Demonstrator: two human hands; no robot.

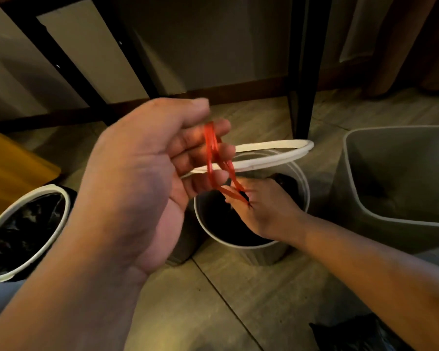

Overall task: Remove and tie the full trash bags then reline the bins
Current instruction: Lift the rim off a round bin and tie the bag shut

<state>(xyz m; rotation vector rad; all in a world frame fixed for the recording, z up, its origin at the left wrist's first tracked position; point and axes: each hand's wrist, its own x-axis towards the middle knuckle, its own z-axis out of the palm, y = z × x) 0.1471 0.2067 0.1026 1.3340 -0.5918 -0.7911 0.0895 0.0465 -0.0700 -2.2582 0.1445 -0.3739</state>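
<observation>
My left hand (pixel 142 183) is raised over the middle round bin (pixel 251 245), its fingers hooked through the red drawstring (pixel 211 150) of a black trash bag (pixel 223 224) inside that bin. Lower down, my right hand (pixel 261 209) reaches into the bin mouth and pinches the drawstring where it meets the bag. A white rim ring (pixel 271 154) sits tilted up off the top of this bin, behind my fingers.
A second round bin (pixel 23 231) lined with a black bag stands at the left. A square grey bin (pixel 395 183) stands at the right. Black table legs (pixel 302 67) rise behind. A yellow object (pixel 10 168) lies far left, black plastic (pixel 352 333) at the bottom right.
</observation>
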